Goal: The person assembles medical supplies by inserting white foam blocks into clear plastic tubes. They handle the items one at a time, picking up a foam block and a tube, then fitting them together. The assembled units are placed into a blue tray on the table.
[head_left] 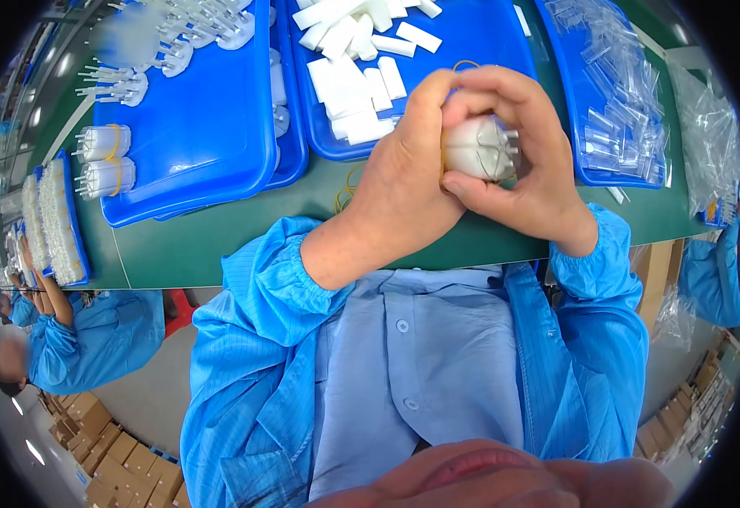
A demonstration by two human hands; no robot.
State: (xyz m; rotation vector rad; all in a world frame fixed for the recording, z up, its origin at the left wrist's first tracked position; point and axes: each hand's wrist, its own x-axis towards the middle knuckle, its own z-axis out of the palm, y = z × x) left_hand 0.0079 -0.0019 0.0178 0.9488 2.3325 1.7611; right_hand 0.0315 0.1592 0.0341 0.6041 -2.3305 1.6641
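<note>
I have both hands, left and right, clenched around a white bundle above the bench edge, pinning its pieces together against the rubber band.

white bundle half hidden by both hands; clear tubes tray cut off

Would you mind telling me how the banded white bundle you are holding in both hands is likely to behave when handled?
The white bundle, cupped between left hand and right hand, looks like small plastic pieces, so probably light and fairly stiff. Only a thin rubber band seems to bind it, so pieces might slip out if squeezed unevenly. Its rounded shape suggests it could roll on the green table.
</note>
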